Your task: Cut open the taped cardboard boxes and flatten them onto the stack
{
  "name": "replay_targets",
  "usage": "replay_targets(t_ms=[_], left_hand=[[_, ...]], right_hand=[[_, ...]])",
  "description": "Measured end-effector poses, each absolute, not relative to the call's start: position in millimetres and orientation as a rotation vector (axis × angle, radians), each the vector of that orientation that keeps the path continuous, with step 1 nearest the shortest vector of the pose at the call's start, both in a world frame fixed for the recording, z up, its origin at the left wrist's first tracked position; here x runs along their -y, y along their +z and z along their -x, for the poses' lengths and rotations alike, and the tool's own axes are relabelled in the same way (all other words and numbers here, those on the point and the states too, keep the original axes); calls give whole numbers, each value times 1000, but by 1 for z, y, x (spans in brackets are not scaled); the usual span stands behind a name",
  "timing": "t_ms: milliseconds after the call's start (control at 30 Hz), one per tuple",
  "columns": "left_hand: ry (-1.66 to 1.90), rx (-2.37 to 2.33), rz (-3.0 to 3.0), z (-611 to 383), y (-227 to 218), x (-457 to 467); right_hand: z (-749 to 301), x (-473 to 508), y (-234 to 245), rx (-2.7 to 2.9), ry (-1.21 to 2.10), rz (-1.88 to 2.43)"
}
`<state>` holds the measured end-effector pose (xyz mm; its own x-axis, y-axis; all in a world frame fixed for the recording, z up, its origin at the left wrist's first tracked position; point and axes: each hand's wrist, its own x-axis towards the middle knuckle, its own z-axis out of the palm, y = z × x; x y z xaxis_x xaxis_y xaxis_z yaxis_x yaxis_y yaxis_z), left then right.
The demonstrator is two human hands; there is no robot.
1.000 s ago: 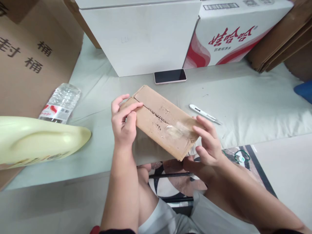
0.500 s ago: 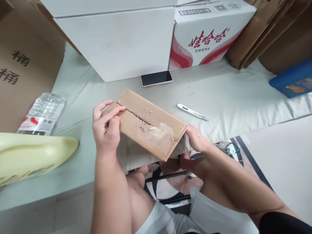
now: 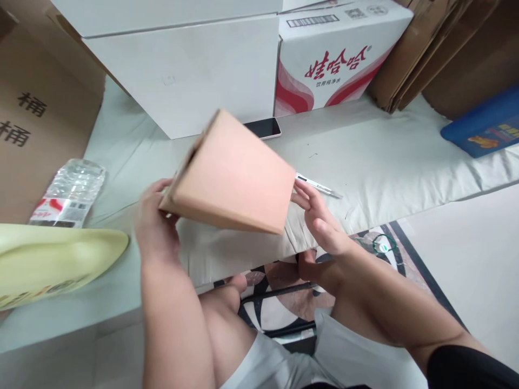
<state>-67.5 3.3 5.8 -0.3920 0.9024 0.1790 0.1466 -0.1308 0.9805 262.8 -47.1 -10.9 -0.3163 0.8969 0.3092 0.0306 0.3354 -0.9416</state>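
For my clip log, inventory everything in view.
Small cardboard box: 1, brown, centre
Smartphone: 1, black-screened, behind box
Utility knife: 1, white, right
Plain carton: 1, white, back
Printed carton: 1, white-red, back
Folded cardboard: several, brown, right
Large carton: 1, brown, left
Water bottle: 1, clear, left
Jug: 1, pale yellow, left
Package: 1, blue, right
Loop: 1, green, right
Sheet: 1, pale green, centre
Patterned surface: 1, multicoloured, below
Shorts: 1, grey, bottom
Sleeve: 1, black, right
Legs: 2, bare, bottom
Left hand: 1, bare, holding box
Right hand: 1, bare, by box
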Motion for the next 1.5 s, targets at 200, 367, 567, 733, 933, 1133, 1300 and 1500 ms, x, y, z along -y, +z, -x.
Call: replay_targets(t_ms=[200, 367, 567, 733, 933, 1133, 1300, 1500], left_hand=[[973, -1185, -880, 23, 8, 4], [671, -1219, -886, 5, 17, 10], [411, -1350, -1105, 9, 17, 10], [1371, -1461, -1350, 19, 4, 4], [1426, -1018, -1927, 1, -10, 2], [1468, -998, -1985, -10, -17, 0], [1472, -958, -1971, -8, -20, -1], [1524, -959, -1925, -15, -22, -1]], right_hand=[[-264, 51, -5, 1727, 963, 854], [-267, 50, -3, 1651, 818, 872], [-270, 46, -4, 1678, 668, 1002], [-266, 46, -6, 1826, 812, 919], [-265, 44, -11, 1806, 758, 900], [-295, 14, -20, 1757, 277, 1741], [-308, 6, -14, 1936, 244, 2239], [-317, 18, 4, 1507, 607, 2032]])
